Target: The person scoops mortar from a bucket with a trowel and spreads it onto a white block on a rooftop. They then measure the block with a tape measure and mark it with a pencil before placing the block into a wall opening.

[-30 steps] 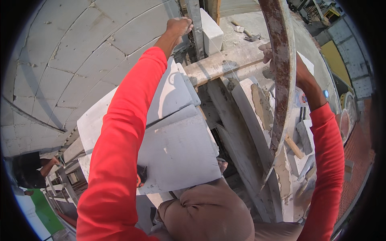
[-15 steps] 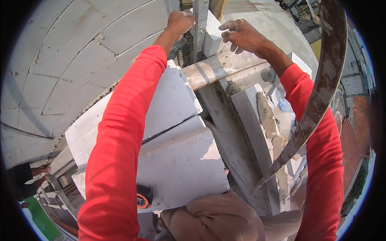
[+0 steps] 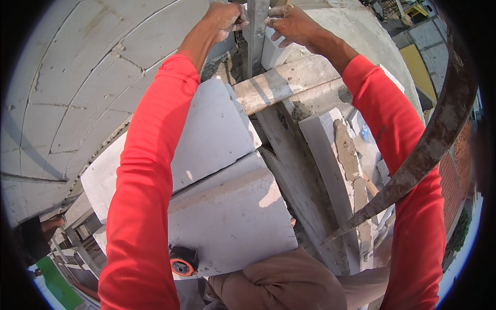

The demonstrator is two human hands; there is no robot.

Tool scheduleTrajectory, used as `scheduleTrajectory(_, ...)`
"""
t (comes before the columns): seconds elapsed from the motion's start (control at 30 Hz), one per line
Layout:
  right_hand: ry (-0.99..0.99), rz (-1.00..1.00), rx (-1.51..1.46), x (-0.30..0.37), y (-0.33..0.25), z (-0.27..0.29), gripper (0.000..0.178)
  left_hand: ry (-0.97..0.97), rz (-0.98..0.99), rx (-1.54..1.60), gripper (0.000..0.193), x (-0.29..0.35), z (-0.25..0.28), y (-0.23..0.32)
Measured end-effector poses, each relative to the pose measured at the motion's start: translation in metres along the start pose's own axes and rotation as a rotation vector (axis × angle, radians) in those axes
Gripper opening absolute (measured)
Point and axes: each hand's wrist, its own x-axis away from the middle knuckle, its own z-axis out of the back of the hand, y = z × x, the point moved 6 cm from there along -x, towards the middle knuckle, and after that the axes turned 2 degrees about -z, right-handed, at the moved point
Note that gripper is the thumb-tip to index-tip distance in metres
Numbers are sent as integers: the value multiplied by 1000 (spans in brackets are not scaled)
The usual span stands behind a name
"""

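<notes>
My left hand (image 3: 225,21) is closed beside the left face of an upright grey post (image 3: 255,41), its fingers curled inward. Across the post my right hand (image 3: 293,25) has thumb and forefinger drawn together close to the right face, while its other fingers hang loosely bent. Whatever either hand pinches is too small to make out. A white block (image 3: 272,50) stands just behind the post, below my right hand. Under both wrists lies a weathered timber beam (image 3: 284,85). Large white blocks (image 3: 232,217) rest in front of me, with a black and orange tape measure (image 3: 182,262) on the nearest.
A rusty curved metal strip (image 3: 413,173) crosses in front of my right forearm. Mortar-smeared blocks (image 3: 330,165) and rough planks (image 3: 305,181) lie at the right. A pale block wall (image 3: 77,77) rises at the left, where another person's foot (image 3: 53,226) shows.
Both hands have moved farther away along the post. My right hand has come left toward it, its spread fingers now drawn into a pinch.
</notes>
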Motion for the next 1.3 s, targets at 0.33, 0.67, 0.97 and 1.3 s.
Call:
scheduleTrajectory(0.33, 147, -25, 661, 36, -26, -20, 25, 82, 119, 266, 29, 79, -23, 12)
scheduleTrajectory(0.67, 130, 263, 97, -22, -39, 37, 43, -62, -154, -287, 41, -29, 13, 51)
scheduleTrajectory(0.97, 361, 176, -79, 72, -10, -16, 31, 297, 204, -103, 62, 69, -9, 28)
scheduleTrajectory(1.3, 463, 13, -214, 53, -24, -27, 32, 15, 289, 408, 27, 115, -64, -4)
